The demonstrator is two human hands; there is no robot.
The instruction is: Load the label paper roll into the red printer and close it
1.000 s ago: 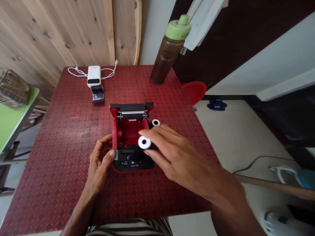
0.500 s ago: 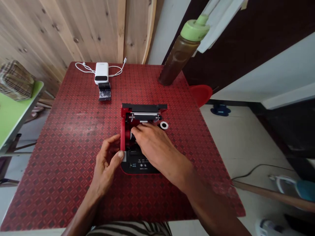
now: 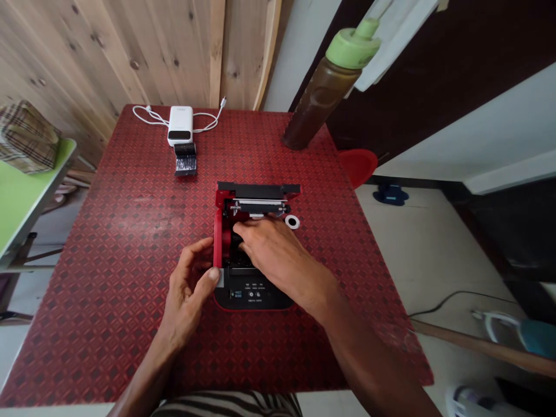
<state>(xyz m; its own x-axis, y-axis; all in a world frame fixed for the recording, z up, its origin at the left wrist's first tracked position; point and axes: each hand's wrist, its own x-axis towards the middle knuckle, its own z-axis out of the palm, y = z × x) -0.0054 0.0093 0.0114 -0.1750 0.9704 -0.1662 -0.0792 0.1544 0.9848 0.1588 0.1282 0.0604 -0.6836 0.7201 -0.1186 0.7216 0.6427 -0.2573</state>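
A red and black receipt printer (image 3: 254, 295) stands open on the red patterned table (image 3: 108, 272), its black lid (image 3: 258, 190) raised at the far side. My left hand (image 3: 189, 284) grips the printer's near left corner, with the thumb on a small white label. My right hand (image 3: 273, 249) reaches over the open compartment, its fingers down on a dark roll (image 3: 237, 237). That hand hides most of the roll. A white ring with a black centre (image 3: 292, 222) lies just right of the printer, apart from both hands.
Far left on the table are a white power bank (image 3: 180, 119) with a white cable and a small black box (image 3: 185, 159). A brown bottle with a green cap (image 3: 330, 84) stands at the far right corner. A green table (image 3: 26, 197) is left; a red object (image 3: 358, 167) is right.
My right hand has moved left and down into the compartment, and the roll it carried now sits there. My view has shifted slightly, and my left hand stays on the printer.
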